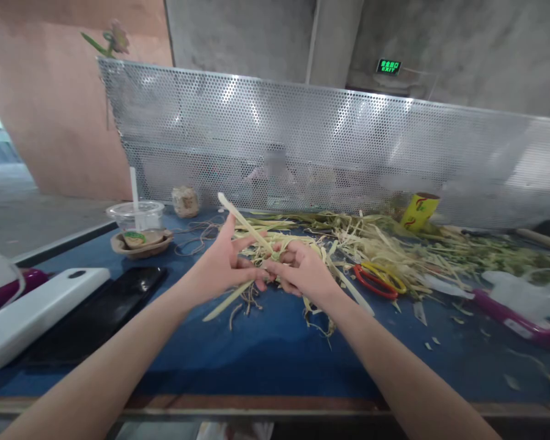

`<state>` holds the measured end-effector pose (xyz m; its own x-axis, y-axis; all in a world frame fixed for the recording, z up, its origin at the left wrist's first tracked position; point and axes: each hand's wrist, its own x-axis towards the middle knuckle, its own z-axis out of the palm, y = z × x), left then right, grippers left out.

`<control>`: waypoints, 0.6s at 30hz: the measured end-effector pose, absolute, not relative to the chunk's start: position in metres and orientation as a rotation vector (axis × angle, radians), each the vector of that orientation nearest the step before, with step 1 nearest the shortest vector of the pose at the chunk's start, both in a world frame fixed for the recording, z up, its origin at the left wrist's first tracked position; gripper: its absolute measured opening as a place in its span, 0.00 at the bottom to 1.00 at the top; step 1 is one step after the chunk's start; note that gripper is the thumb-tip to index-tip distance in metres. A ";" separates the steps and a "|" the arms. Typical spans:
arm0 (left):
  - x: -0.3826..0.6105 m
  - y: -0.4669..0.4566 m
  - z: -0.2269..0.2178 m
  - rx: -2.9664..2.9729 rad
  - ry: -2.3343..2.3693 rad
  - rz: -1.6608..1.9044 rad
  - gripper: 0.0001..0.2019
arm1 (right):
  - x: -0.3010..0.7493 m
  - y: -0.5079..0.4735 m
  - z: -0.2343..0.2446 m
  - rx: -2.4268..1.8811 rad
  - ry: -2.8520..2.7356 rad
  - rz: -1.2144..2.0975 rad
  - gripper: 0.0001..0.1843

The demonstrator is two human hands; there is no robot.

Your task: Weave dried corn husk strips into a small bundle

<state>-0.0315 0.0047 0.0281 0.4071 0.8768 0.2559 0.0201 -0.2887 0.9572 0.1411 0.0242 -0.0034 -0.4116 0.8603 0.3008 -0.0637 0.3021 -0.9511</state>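
Pale, flat dried-plant strips (245, 223) are gathered between my two hands above the blue table. My left hand (222, 263) pinches at the bundle with thumb and lower fingertips, while its other fingers point up and apart beside one long strip. Opposite it, my right hand (309, 272) has curled fingers closed around the strips, their tips almost touching the left fingertips. Another strip (227, 304) slants down toward the lower left, and thin root-like strands (247, 304) hang or lie beneath. The exact grip point is partly hidden by the fingers.
Loose plant strips (366, 241) pile up behind and to the right. Red-handled scissors (376, 287) lie near a yellow tube (419, 212). On the left are a black phone (105, 308), a white power bank (46, 311) and a lidded cup (137, 217). A perforated metal screen (302, 140) borders the back.
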 end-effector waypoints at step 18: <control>-0.026 0.000 0.022 1.546 0.836 1.006 0.62 | 0.147 0.027 0.005 -0.653 -1.536 1.354 0.15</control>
<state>-0.0262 0.0000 0.0219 0.3997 0.8998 0.1751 0.0066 -0.1938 0.9810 0.1472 0.0266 0.0050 -0.4036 0.8635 0.3024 -0.1917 0.2434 -0.9508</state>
